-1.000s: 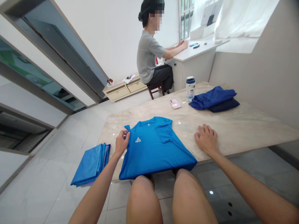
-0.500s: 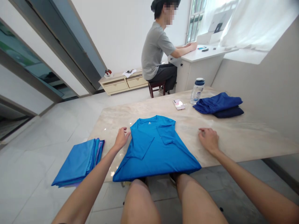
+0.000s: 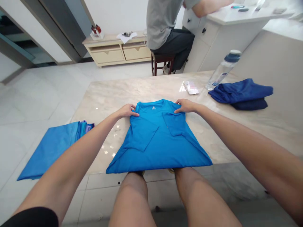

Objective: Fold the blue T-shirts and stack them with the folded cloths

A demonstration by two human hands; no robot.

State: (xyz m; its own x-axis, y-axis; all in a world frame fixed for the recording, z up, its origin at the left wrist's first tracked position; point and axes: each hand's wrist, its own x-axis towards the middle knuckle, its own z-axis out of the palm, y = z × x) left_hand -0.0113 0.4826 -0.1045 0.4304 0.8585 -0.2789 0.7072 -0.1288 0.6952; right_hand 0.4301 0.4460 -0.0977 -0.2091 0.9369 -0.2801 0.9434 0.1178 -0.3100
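A bright blue shirt (image 3: 156,138) lies on the marble-patterned table (image 3: 111,94), collar away from me and sleeves folded inward over the body. Its lower end reaches the table's near edge. My left hand (image 3: 127,111) pinches the shirt's left shoulder, thumb on top of the cloth. At the right shoulder my right hand (image 3: 186,106) grips the fabric the same way, thumb and fingers around the edge.
Folded blue clothes (image 3: 52,142) are stacked at the left. Toward the back right are a phone (image 3: 191,88), a water bottle (image 3: 222,70) and dark blue cloth (image 3: 241,93). A person (image 3: 163,25) sits on a stool beyond the table.
Both hands have moved inward to the shirt's shoulders and taken hold of them. The view has tilted down and come closer to the table.
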